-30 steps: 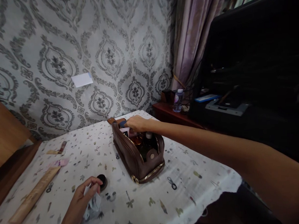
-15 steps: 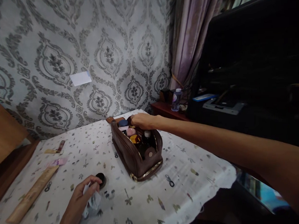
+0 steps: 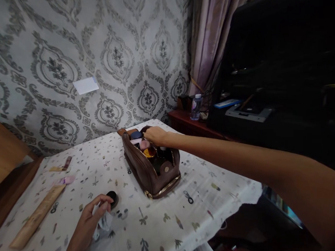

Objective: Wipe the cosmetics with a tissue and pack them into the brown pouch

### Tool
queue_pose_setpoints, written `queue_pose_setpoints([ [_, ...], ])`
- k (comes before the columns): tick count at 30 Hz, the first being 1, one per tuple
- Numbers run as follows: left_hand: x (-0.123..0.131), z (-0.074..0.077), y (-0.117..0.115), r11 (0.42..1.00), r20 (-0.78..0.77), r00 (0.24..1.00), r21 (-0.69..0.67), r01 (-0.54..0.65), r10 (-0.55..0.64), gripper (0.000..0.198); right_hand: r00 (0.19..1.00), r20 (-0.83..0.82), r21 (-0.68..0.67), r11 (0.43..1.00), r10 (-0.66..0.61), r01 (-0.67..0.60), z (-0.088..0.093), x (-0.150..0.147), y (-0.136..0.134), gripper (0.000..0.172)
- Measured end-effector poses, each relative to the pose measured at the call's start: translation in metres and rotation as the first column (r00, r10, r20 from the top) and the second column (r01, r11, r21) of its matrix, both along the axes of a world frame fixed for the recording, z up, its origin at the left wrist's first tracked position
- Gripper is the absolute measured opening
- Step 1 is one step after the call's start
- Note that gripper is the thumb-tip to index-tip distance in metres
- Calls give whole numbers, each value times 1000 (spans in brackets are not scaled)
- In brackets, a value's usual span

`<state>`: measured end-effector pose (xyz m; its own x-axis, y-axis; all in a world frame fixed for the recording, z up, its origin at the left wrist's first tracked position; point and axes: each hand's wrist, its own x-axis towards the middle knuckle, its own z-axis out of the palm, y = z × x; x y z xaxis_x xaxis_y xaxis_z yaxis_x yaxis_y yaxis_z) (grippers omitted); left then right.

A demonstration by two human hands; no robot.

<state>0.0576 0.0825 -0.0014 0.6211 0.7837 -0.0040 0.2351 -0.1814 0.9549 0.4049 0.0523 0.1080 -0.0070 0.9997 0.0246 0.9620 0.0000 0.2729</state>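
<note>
A brown toiletry bag (image 3: 136, 168) stands unzipped on the table, with a blue round-topped item (image 3: 136, 135), a pink item (image 3: 145, 144) and an amber-coloured container (image 3: 149, 153) inside. My right hand (image 3: 155, 136) reaches across to the bag's far right rim. Its fingers are curled down at the opening, and whatever they grip is hidden. Closer to me, my left hand (image 3: 91, 215) is closed around a crumpled white cloth or tissue (image 3: 103, 223). Its fingertips rest at a small round black container (image 3: 112, 197) on the tablecloth.
On the left of the patterned tablecloth (image 3: 150, 223) lie a long tan tube-like packet (image 3: 39, 216), a pink packet (image 3: 67, 180) and a small brown-capped tube (image 3: 67, 163). A clear bottle (image 3: 195, 108) stands on a red side surface. A large black panel (image 3: 283, 78) rises at the right.
The view has shifted slightly. My right hand has moved a little at the bag's rim, its fingers still curled there. My left hand stays by the black container with the white cloth.
</note>
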Motion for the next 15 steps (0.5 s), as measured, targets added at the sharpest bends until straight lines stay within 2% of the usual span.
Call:
queue_pose_setpoints([
  [4,2,3,-3,1000,15,999,-1,-31,31,38,1000,-16,-4,1000,-18,18,1,0,2,23],
  [8,4,5,-7,999,8,999,11,-45,45,40,999,-49,15,1000,-17,18,12,-5,-9,26],
  [12,3,3,-9,997,20,998,-56,-57,58,39,988,-156,-84,996,-21,8,26,-15,-30,27],
  [15,3,2,-9,997,32,999,-71,-39,42,38,966,-258,-160,986,14,-57,30,-19,-39,39],
])
